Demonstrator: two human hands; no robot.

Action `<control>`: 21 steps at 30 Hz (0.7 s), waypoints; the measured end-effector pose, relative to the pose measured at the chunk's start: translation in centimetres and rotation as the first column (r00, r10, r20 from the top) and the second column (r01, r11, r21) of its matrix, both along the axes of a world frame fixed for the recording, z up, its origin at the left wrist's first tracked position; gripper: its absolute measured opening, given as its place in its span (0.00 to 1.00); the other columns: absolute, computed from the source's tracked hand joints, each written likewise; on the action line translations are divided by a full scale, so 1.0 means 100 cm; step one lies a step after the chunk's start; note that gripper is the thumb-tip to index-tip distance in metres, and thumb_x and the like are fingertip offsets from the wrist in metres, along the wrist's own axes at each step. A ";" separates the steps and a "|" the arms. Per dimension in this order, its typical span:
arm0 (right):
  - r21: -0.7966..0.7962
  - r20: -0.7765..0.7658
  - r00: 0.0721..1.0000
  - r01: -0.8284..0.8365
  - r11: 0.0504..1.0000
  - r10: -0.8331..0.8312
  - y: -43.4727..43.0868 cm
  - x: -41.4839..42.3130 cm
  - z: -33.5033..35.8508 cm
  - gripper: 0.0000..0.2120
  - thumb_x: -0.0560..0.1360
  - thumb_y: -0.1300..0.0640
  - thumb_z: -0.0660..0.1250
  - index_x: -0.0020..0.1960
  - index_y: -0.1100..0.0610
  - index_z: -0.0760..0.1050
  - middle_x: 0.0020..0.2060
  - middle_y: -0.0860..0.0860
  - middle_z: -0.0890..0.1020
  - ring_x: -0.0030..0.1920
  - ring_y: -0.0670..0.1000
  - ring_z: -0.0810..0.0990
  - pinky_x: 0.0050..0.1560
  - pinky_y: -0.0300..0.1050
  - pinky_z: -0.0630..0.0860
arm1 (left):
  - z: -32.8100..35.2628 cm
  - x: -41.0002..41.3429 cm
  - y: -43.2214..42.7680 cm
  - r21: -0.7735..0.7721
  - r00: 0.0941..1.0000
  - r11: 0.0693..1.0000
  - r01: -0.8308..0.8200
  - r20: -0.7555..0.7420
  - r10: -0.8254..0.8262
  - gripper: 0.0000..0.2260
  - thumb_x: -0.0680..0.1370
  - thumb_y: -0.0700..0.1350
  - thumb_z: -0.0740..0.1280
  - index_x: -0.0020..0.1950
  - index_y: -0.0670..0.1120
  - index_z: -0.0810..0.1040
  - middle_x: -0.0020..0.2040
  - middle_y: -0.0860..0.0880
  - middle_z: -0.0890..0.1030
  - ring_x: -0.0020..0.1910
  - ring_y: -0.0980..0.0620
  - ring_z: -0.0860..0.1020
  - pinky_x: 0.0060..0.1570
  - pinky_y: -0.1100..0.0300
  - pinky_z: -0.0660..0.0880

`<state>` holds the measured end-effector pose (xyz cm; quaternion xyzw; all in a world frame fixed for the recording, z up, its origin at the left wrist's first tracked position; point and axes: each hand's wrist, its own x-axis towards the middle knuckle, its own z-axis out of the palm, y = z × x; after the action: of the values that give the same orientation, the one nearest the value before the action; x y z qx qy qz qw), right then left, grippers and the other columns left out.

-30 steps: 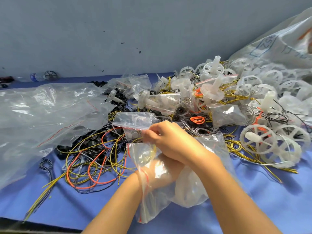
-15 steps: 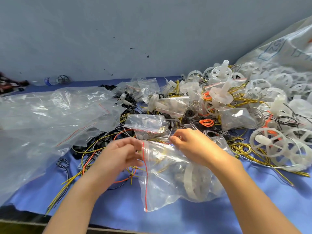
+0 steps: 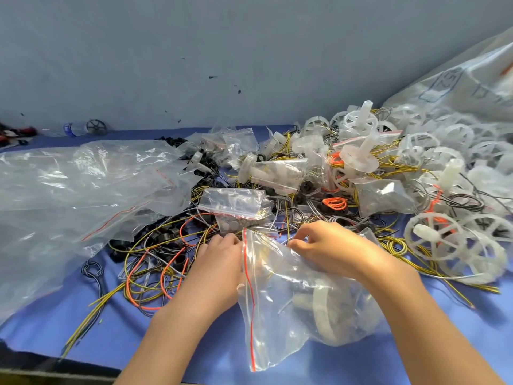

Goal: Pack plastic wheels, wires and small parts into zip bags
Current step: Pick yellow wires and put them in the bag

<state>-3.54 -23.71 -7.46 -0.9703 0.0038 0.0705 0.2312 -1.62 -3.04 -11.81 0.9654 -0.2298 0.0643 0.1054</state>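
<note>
A clear zip bag (image 3: 280,309) with a red seal line lies on the blue cloth in front of me, with a white plastic wheel (image 3: 326,315) and small parts inside it. My left hand (image 3: 219,262) holds the bag's mouth edge at the red line. My right hand (image 3: 330,248) pinches the bag's upper edge from the right. Loose yellow, orange and black wires (image 3: 155,262) sprawl to the left. A pile of white plastic wheels (image 3: 455,245) lies at the right.
A large crumpled clear plastic sheet (image 3: 69,198) covers the left of the blue table (image 3: 138,337). A small zip bag of tiny parts (image 3: 236,204) lies just beyond my hands. Filled bags and black rings are heaped at the centre back. The grey wall stands behind.
My left hand has come out from under the bag to its left mouth edge. The bag now lies lower and flatter on the cloth, with my right hand pinching its top.
</note>
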 end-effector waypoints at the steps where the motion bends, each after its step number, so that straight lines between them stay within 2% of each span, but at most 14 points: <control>1: -0.004 0.007 1.000 0.003 1.000 -0.003 -0.001 0.001 0.000 0.15 0.80 0.44 0.60 0.57 0.50 0.79 0.51 0.52 0.83 0.49 0.52 0.80 0.45 0.44 0.74 | -0.002 -0.002 -0.003 0.006 0.999 1.000 -0.024 0.027 0.024 0.07 0.80 0.53 0.62 0.57 0.54 0.72 0.53 0.55 0.71 0.55 0.51 0.68 0.56 0.56 0.65; 6: 0.002 0.032 0.999 0.007 1.000 -0.007 0.002 0.001 -0.001 0.14 0.81 0.43 0.58 0.58 0.49 0.77 0.50 0.51 0.83 0.48 0.51 0.80 0.44 0.45 0.74 | -0.002 -0.008 -0.013 -0.117 0.994 0.990 -0.076 0.071 0.085 0.07 0.79 0.48 0.63 0.57 0.54 0.71 0.55 0.55 0.71 0.56 0.52 0.67 0.59 0.58 0.63; 11: 0.012 0.096 0.995 0.012 1.000 -0.013 0.001 0.001 0.001 0.13 0.81 0.44 0.58 0.57 0.48 0.77 0.50 0.49 0.82 0.48 0.52 0.78 0.41 0.44 0.69 | 0.008 -0.007 -0.009 -0.053 0.996 0.995 -0.081 0.033 0.083 0.10 0.75 0.45 0.66 0.54 0.53 0.72 0.50 0.55 0.72 0.55 0.50 0.70 0.53 0.60 0.64; 12: 0.017 0.116 0.993 0.008 1.000 -0.010 0.002 0.001 0.002 0.13 0.81 0.44 0.58 0.58 0.48 0.78 0.51 0.48 0.82 0.49 0.52 0.78 0.42 0.44 0.69 | 0.011 -0.005 -0.009 -0.110 0.996 0.990 -0.089 -0.009 0.089 0.08 0.75 0.45 0.67 0.53 0.51 0.73 0.49 0.54 0.75 0.53 0.48 0.73 0.52 0.58 0.67; 13: 0.025 0.134 0.991 -0.002 1.000 -0.002 0.003 0.001 0.003 0.13 0.81 0.45 0.58 0.58 0.47 0.77 0.51 0.48 0.82 0.50 0.51 0.78 0.43 0.44 0.70 | 0.014 -0.003 -0.008 -0.247 0.992 0.962 -0.114 -0.079 0.097 0.05 0.76 0.44 0.67 0.51 0.48 0.74 0.48 0.53 0.78 0.51 0.47 0.76 0.50 0.55 0.71; 14: 0.035 0.152 0.988 -0.018 0.999 0.013 0.005 0.001 0.004 0.13 0.81 0.45 0.58 0.58 0.47 0.77 0.51 0.47 0.83 0.50 0.51 0.78 0.45 0.44 0.70 | 0.017 0.000 -0.007 -0.420 0.984 0.896 -0.145 -0.159 0.085 0.03 0.77 0.44 0.67 0.50 0.47 0.76 0.46 0.52 0.81 0.48 0.49 0.78 0.49 0.54 0.74; 16: 0.051 0.196 0.979 -0.071 0.996 0.060 0.009 0.003 0.006 0.12 0.81 0.45 0.59 0.60 0.46 0.76 0.51 0.45 0.82 0.51 0.49 0.78 0.48 0.44 0.72 | 0.023 0.004 -0.005 -0.713 0.969 0.675 -0.192 -0.245 0.017 0.03 0.80 0.42 0.66 0.48 0.46 0.79 0.43 0.51 0.83 0.42 0.56 0.80 0.45 0.62 0.75; 17: 0.053 0.224 0.970 -0.103 0.993 0.089 0.012 0.004 0.006 0.13 0.80 0.45 0.60 0.62 0.46 0.75 0.52 0.44 0.81 0.52 0.48 0.78 0.50 0.45 0.73 | 0.026 0.006 -0.003 -0.789 0.969 0.580 -0.202 -0.249 -0.001 0.04 0.80 0.42 0.65 0.48 0.45 0.79 0.41 0.51 0.83 0.40 0.59 0.79 0.43 0.67 0.74; 19: 0.053 0.285 0.950 -0.149 0.987 0.128 0.020 0.007 0.006 0.15 0.79 0.44 0.63 0.66 0.44 0.72 0.55 0.44 0.77 0.54 0.49 0.78 0.54 0.47 0.74 | 0.032 0.010 0.002 -0.858 0.974 0.470 -0.208 -0.225 0.020 0.07 0.81 0.44 0.64 0.46 0.45 0.79 0.38 0.51 0.82 0.36 0.61 0.78 0.40 0.73 0.73; 21: 0.054 0.374 0.919 -0.159 0.986 0.127 0.029 0.010 0.006 0.18 0.79 0.44 0.64 0.68 0.43 0.69 0.59 0.45 0.73 0.55 0.51 0.77 0.55 0.49 0.74 | 0.036 0.013 0.007 -0.892 0.977 0.402 -0.205 -0.213 0.025 0.10 0.82 0.46 0.63 0.44 0.44 0.79 0.37 0.46 0.82 0.38 0.57 0.79 0.44 0.69 0.75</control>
<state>-2.59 -20.84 -6.90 -0.9534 -0.1136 -0.0963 0.2623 -0.28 -2.39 -8.17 0.7684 -0.0812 0.1056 0.6259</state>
